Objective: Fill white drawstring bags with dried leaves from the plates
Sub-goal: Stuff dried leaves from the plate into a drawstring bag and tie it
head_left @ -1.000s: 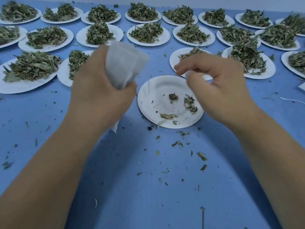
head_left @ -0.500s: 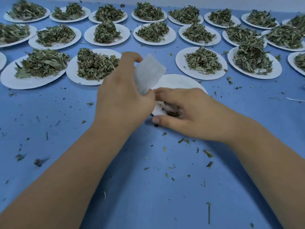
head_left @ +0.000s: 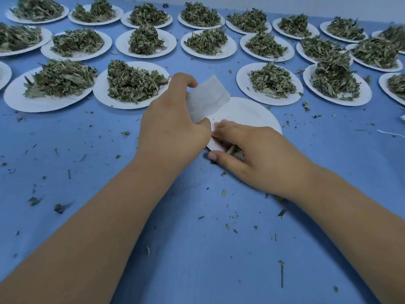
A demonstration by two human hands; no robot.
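On the near plate [head_left: 252, 113], come down within the last second and now curling the right grip [head_left: 258, 154] round the last leaf scraps [head_left: 235, 151], with the left grip [head_left: 173, 128] clamped on the white bag [head_left: 208, 97] just beside: probably the final pinch for this bag.

White bag [head_left: 208, 99] aslant over near-bare plate [head_left: 247, 115]; pinched leaves [head_left: 235, 151] at its edge

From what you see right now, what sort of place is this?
Probably a hand-packing workbench for dried herbs or tea. Rows of white plates heaped with dried leaves cover a blue table, the left hand grips a white bag, and the right hand gathers leaf scraps off a nearly bare plate.
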